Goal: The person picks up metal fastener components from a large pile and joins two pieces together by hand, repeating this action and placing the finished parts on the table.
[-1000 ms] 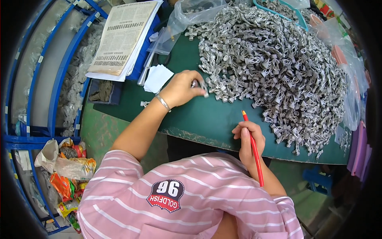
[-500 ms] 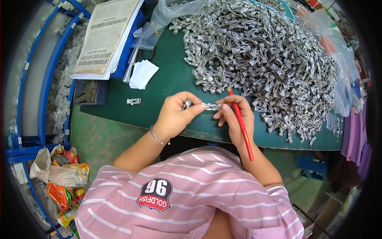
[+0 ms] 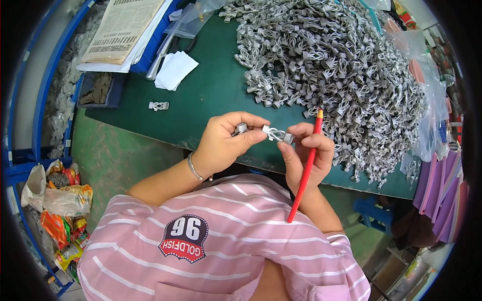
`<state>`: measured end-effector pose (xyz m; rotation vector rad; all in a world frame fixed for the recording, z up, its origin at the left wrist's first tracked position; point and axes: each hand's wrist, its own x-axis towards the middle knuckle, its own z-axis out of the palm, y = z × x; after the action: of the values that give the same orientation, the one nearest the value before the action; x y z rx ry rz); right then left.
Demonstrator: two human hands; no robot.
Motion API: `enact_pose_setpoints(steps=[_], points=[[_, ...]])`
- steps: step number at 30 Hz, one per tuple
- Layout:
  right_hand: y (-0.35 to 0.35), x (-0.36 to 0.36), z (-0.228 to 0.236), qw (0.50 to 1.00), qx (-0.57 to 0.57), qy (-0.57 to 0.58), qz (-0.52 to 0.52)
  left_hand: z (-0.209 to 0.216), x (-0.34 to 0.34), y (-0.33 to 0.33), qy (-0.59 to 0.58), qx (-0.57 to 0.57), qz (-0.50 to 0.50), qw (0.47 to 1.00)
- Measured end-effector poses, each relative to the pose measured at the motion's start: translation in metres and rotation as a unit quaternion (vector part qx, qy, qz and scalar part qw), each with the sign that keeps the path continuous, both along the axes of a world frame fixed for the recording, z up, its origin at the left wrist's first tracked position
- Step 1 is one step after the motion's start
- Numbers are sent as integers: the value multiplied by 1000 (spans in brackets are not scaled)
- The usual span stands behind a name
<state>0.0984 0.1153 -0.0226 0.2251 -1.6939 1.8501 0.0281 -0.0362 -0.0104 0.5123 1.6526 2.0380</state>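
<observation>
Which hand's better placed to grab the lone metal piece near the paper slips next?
Likely the left hand: it is closer to the lone metal piece, while the right hand sits farther off and also holds the red pencil. Caveat: both hands grip another piece between them.

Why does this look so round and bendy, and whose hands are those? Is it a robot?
No robot here: these are a person's bare hands. A wide fisheye camera on their head looks down, so straight edges bend. The left hand and right hand hold a silvery looped piece between their fingertips. Another silvery piece shows in the left hand, and the right also holds a red pencil. On the green table lie a big pile of similar pieces, one single piece off to the left, and white paper slips.
</observation>
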Motion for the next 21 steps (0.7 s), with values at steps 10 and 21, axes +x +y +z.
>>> enact_pose_setpoints(steps=[10, 21], points=[[3, -5, 0, 998, 68, 12, 5, 3, -7, 13, -389, 141, 18, 910], [8, -13, -17, 992, 42, -87, -80, 1, -79, 29, 463, -330, 3, 823]])
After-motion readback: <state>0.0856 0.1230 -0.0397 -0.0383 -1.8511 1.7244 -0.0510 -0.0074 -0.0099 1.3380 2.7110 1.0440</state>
